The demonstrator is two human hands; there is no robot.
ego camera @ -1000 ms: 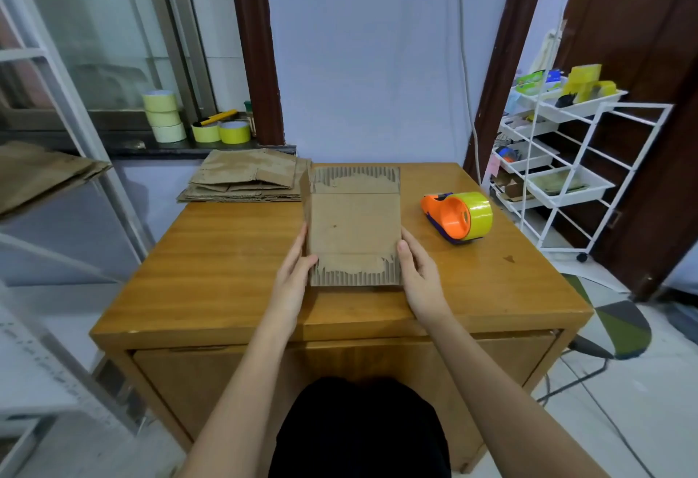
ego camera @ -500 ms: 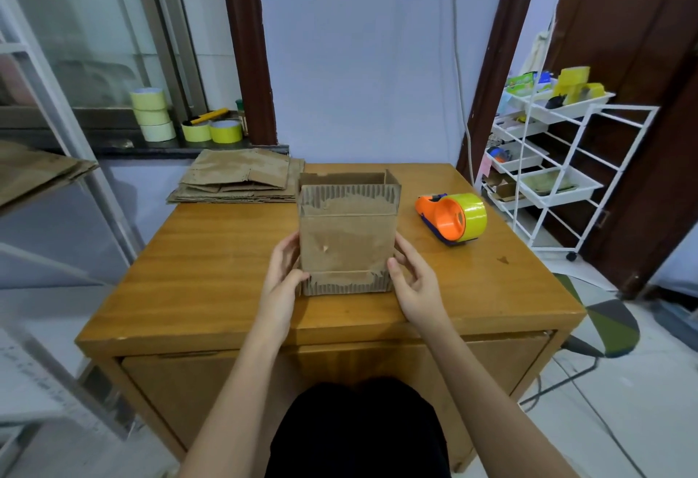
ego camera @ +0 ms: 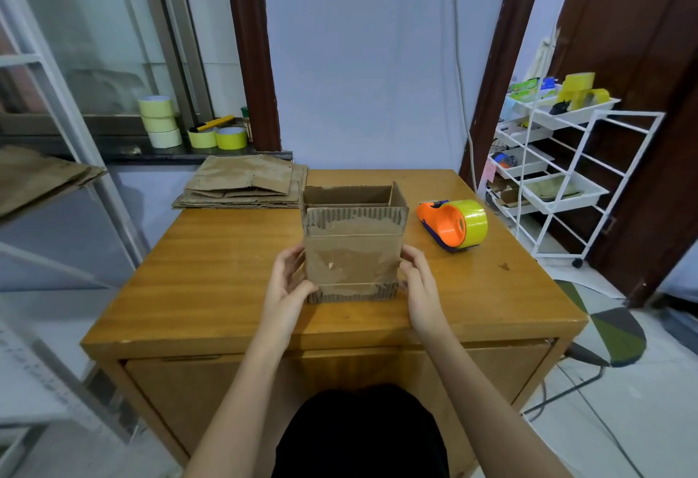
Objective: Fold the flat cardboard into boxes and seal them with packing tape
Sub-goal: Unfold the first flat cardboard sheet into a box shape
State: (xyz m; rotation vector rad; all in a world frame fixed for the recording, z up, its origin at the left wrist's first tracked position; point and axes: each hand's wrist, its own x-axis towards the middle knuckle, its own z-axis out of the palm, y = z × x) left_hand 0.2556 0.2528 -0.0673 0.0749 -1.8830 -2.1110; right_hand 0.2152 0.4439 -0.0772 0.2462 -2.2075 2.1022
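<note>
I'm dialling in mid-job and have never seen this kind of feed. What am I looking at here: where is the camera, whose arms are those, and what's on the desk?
There is no machine. The single view comes from a wide-angle camera worn on a person's head, looking forward and down, so the two bare arms reaching in from the bottom are that person's own. The left hand and right hand hold the sides of an opened cardboard box standing upright on the wooden desk, its top open and unsealed. To its right lies an orange tape dispenser loaded with yellow tape, untouched. At the desk's far left corner sits a stack of flat cardboard. Spare tape rolls stand on the window ledge behind.
</note>
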